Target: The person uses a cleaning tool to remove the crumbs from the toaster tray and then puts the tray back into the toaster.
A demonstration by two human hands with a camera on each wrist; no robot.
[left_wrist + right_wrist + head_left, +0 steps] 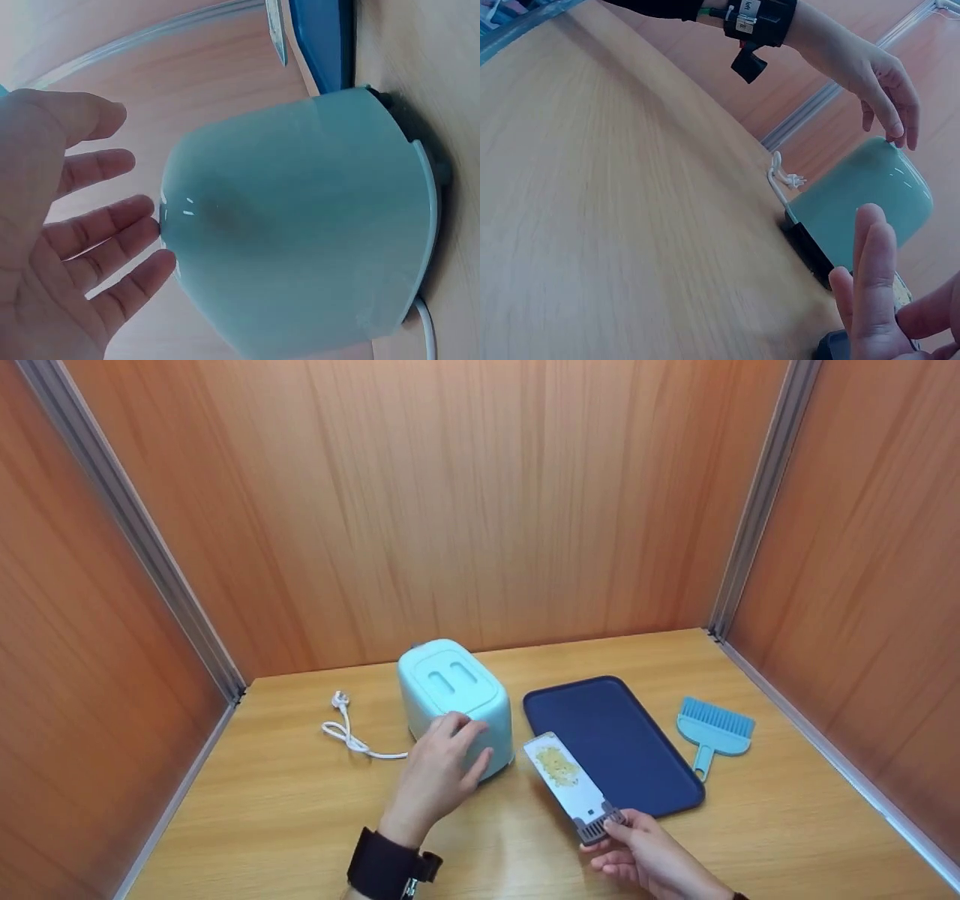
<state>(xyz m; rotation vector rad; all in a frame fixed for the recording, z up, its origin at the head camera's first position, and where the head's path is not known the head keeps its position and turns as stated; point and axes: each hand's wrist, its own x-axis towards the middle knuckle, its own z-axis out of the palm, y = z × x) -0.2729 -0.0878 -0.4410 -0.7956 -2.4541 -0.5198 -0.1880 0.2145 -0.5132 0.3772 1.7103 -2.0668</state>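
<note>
A light blue toaster (480, 697) with a lid over its top stands on the table. My left hand (439, 769) is at its near end, fingers loosely bent and fingertips right at the upper edge; in the left wrist view those fingertips meet the toaster's rounded top. My right hand (649, 847) pinches the grey slotted end of a crumb tray (577, 799) between thumb and fingers. Yellowish crumbs (557, 767) lie on the white surface of this tray, which is held tilted beside the near left edge of a dark blue serving tray (622, 735).
A light blue brush (712, 735) lies to the right of the serving tray. The toaster's white cord and plug (341, 701) rest on the table at left. Wood-patterned panels (487, 510) with metal corner posts enclose the table (262, 810) at the back and both sides.
</note>
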